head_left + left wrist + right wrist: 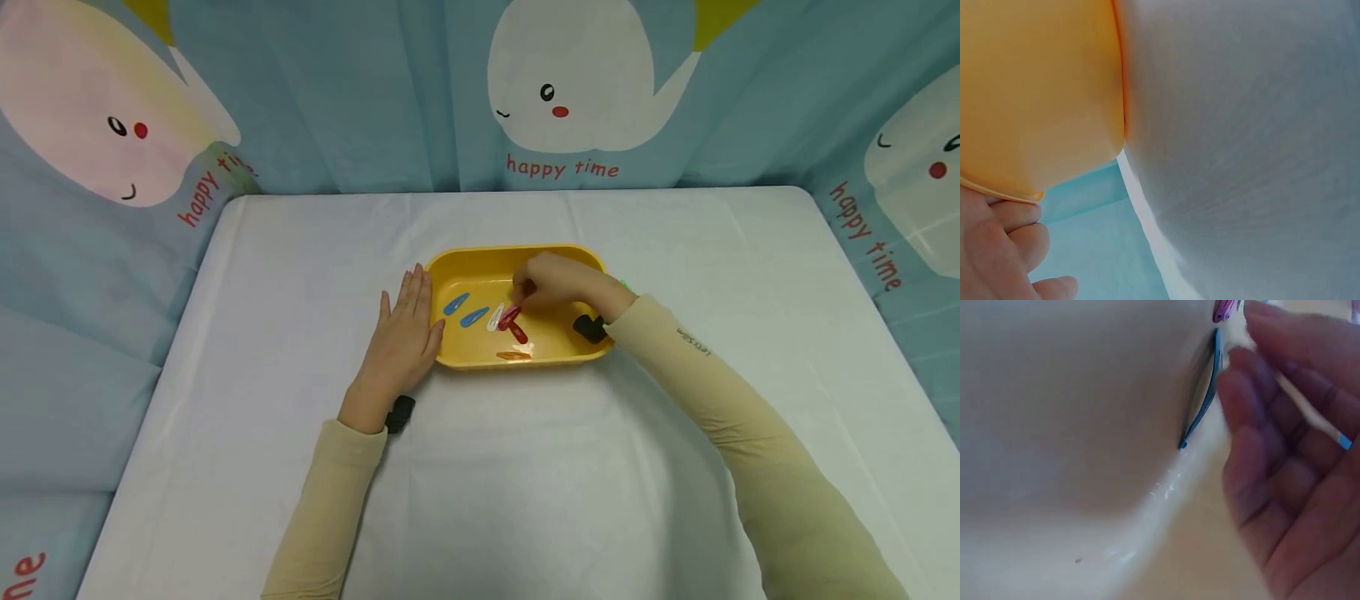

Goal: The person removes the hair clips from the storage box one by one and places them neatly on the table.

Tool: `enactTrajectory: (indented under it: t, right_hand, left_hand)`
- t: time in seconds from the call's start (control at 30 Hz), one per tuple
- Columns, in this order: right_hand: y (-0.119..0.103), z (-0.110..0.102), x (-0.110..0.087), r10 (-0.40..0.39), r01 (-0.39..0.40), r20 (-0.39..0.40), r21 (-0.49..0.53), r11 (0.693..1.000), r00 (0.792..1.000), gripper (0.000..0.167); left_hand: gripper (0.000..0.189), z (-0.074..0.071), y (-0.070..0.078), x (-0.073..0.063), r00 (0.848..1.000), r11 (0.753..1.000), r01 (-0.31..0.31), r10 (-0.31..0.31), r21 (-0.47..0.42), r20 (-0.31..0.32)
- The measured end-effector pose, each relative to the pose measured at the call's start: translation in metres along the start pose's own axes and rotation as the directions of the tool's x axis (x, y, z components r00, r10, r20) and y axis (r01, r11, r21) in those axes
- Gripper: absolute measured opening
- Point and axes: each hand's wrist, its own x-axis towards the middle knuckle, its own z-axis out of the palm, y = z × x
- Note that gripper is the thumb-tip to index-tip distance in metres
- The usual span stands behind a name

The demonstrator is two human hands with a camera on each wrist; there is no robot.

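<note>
My left hand [401, 342] lies flat against the left end of a yellow tray [562, 360], fingers straight along its rim. In the left wrist view, the fingers [1019, 234] touch the tray's rim. My right hand [555, 279] reaches down inside the tray with bent fingers. Right by its fingertips lies a magenta snap hair clip [509, 317]. A blue hair clip [1204, 394] shows side-on beside the fingers in the right wrist view; whether the fingers grip a clip, I cannot tell. A white clip [496, 317] and a red clip [518, 332] lie close by.
Two blue clips [474, 317] lie at the tray's left side, and an orange clip [513, 355] by its near wall. The tray stands on a white-covered table [525, 467]. Behind hangs a blue curtain [375, 100] with whale prints. Each wrist carries a black camera [401, 414].
</note>
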Motion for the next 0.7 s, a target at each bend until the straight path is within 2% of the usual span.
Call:
enactTrajectory:
  t: [0.1,0.17,0.33,0.7]
  right_hand:
    - [0.0019,0.0004,0.0001,0.099,-0.099,-0.001,0.063,0.993,0.995,0.009]
    - [0.0024,0.0011,0.0004,0.135,-0.136,0.015,0.109,0.985,0.991,0.010]
    - [0.0007,0.0025,0.0033,0.088,-0.093,0.034,0.169,0.981,0.996,0.009]
    - [-0.0037,0.0057,0.0082,0.055,-0.060,0.037,0.140,0.988,0.998,0.008]
  left_hand:
    - [0.065,0.0002,-0.0003,-0.0001,1.000,1.000,0.003,-0.003,0.001,0.002]
    - [0.065,0.0003,-0.0004,0.0001,1.000,1.000,0.002,-0.002,0.002,0.003]
    - [0.065,-0.0003,-0.0003,0.0002,1.000,1.000,-0.002,0.002,-0.001,0.005]
    - [0.065,0.0001,-0.0007,-0.0005,1.000,1.000,0.000,0.000,0.002,0.006]
